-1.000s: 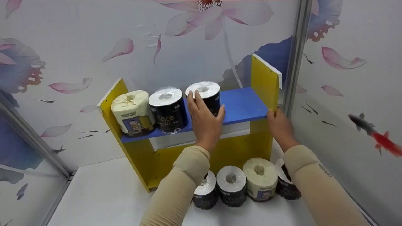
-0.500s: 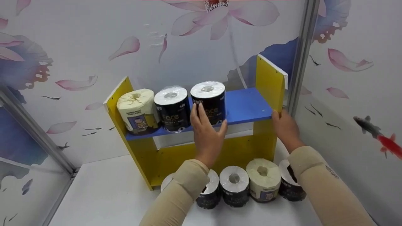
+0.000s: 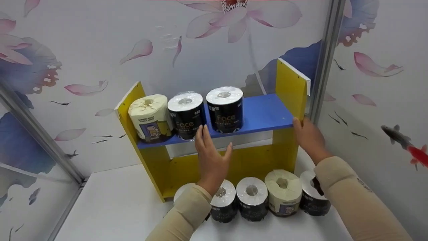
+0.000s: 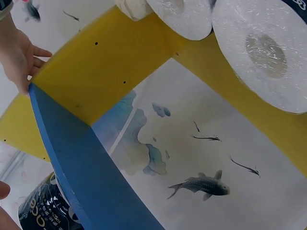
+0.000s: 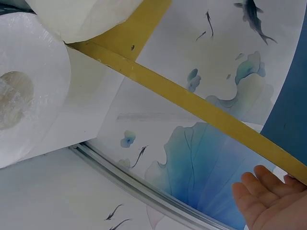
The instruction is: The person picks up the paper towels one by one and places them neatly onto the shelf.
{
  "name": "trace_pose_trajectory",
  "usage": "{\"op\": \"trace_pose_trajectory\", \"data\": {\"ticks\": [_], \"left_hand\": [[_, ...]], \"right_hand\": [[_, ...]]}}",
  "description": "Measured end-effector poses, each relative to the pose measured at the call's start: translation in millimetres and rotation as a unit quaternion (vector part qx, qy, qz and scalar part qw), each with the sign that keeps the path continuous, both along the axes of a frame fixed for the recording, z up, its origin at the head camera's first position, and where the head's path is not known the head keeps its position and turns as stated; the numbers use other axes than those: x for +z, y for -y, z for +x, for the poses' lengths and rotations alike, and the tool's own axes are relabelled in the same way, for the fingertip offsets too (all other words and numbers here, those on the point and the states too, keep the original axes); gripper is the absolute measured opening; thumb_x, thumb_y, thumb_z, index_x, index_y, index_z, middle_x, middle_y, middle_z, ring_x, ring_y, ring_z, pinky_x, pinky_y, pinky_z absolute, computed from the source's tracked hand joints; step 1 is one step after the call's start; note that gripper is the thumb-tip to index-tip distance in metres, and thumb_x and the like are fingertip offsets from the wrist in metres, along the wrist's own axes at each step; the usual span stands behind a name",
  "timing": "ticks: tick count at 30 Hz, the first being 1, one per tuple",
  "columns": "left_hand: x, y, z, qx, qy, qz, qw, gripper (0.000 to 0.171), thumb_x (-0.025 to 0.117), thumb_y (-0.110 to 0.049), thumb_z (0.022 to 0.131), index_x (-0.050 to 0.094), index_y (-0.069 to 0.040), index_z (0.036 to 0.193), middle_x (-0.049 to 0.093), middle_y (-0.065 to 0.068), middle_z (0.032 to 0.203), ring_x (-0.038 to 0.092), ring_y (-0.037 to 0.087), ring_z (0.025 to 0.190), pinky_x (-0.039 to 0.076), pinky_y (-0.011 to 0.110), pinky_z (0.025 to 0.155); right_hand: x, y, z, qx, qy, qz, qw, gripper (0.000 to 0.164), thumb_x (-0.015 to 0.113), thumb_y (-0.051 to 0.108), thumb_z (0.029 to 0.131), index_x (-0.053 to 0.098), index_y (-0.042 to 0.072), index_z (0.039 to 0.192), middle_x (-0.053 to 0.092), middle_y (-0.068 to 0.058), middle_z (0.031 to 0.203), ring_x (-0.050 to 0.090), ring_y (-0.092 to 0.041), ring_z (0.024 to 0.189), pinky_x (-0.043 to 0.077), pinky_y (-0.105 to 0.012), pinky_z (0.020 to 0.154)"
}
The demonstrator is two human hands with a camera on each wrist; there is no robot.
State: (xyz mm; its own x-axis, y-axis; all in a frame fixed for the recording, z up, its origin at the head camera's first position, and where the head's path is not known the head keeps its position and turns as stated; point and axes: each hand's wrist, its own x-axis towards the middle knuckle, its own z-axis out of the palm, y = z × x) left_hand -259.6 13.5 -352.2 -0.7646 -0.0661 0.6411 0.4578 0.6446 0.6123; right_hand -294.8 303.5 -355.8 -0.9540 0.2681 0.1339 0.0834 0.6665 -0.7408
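My left hand [image 3: 212, 164] hovers just in front of the shelf unit, its fingers straight and holding nothing. Behind it, three toilet paper rolls stand upright on the blue board [image 3: 264, 113]: a cream-wrapped roll [image 3: 150, 120] at the left end, then a black-and-white roll [image 3: 186, 115], then another black-and-white roll [image 3: 225, 110] a small gap away. With thumb in front and fingers around the outside, my right hand [image 3: 311, 137] grips the front edge of the yellow side panel [image 3: 291, 87]. In the right wrist view the right hand's fingers [image 5: 259, 187] show beside that panel; its thumb is hidden.
On the white table [image 3: 117, 197], several more rolls stand in a row before the unit, among them a cream roll [image 3: 283, 192] and a black-and-white roll [image 3: 252, 199]. My left sleeve partly covers the leftmost. Printed wall panels [image 3: 214, 60] close in the back and sides.
My left hand has let go of the third roll on the blue board and drawn down and toward me. The right hand keeps its hold on the side panel. The head view has shifted slightly.
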Motion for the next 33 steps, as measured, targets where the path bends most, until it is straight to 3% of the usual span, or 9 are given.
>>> {"op": "trace_pose_trajectory", "data": {"ticks": [11,20,26,29,33], "left_hand": [[-14.6,29,4.3,0.024,0.029,0.002,0.9993,0.085,0.074,-0.027,0.085,0.026,-0.001,0.15,0.023,0.016,0.153,0.028,0.032,0.139,0.043,0.042,0.102],[-26.7,53,1.6,0.051,0.065,-0.007,0.9965,0.084,0.074,-0.026,0.084,0.027,-0.002,0.15,0.024,0.016,0.153,0.031,0.032,0.138,0.039,0.043,0.105],[-31.6,65,1.5,0.06,0.069,-0.016,0.9957,0.081,0.074,-0.024,0.084,0.031,0.001,0.148,0.028,0.019,0.15,0.031,0.033,0.136,0.037,0.045,0.107],[-33.0,71,2.7,0.063,0.079,-0.022,0.9946,0.08,0.074,-0.024,0.084,0.032,0.0,0.148,0.029,0.018,0.15,0.03,0.033,0.137,0.033,0.045,0.11],[-35.2,79,4.3,0.064,0.102,-0.025,0.9925,0.08,0.073,-0.025,0.085,0.031,-0.001,0.149,0.028,0.018,0.152,0.028,0.033,0.139,0.031,0.045,0.111]], "right_hand": [[-5.1,4,0.9,-0.013,-0.02,-0.024,0.999,0.069,0.019,0.059,0.1,0.04,-0.003,0.12,0.044,-0.015,0.094,0.046,-0.031,0.088,0.038,-0.04,0.073],[-7.6,4,2.1,-0.006,-0.015,-0.056,0.998,0.081,0.019,0.067,0.095,0.034,-0.001,0.138,0.048,-0.022,0.12,0.046,-0.037,0.106,0.04,-0.052,0.09],[-8.0,6,4.9,-0.007,-0.048,-0.042,0.998,0.078,0.022,0.063,0.098,0.03,-0.002,0.141,0.048,-0.026,0.124,0.047,-0.04,0.104,0.039,-0.053,0.088],[-8.6,9,8.5,-0.012,-0.069,-0.048,0.996,0.078,0.027,0.06,0.098,0.025,0.0,0.148,0.045,-0.028,0.136,0.047,-0.043,0.116,0.038,-0.057,0.095],[-10.7,12,14.0,-0.02,-0.093,-0.067,0.993,0.078,0.033,0.056,0.098,0.013,0.006,0.155,0.03,-0.022,0.153,0.035,-0.043,0.135,0.032,-0.061,0.104]]}}
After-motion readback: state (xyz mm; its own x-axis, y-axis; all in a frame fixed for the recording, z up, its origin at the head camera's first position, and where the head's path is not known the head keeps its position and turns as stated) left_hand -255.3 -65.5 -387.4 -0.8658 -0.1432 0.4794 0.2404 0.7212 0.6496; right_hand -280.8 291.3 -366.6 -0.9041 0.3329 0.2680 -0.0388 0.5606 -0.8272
